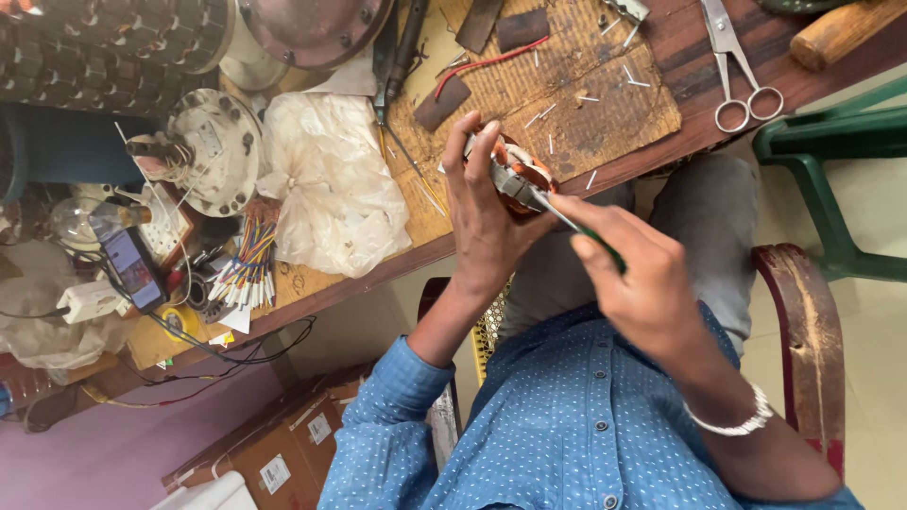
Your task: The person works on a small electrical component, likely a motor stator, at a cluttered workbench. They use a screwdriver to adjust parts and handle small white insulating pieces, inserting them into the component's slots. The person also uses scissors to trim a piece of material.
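A person's left hand (pixel 484 222) grips a copper-wound motor coil (pixel 522 177) at the wooden bench (pixel 652 123) edge, fingers curled around it. Right hand (pixel 635 274) fingers pinch a green-handled tool (pixel 578 227), tip touching the coil. Scissors (pixel 737 66) lie beyond.

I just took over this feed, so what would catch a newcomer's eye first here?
At centre, the left hand grips a small motor stator with copper windings, while the right hand pokes a green-handled tool into it. Left of them on the wooden bench lies a crumpled white plastic bag; scissors rest at the upper right.
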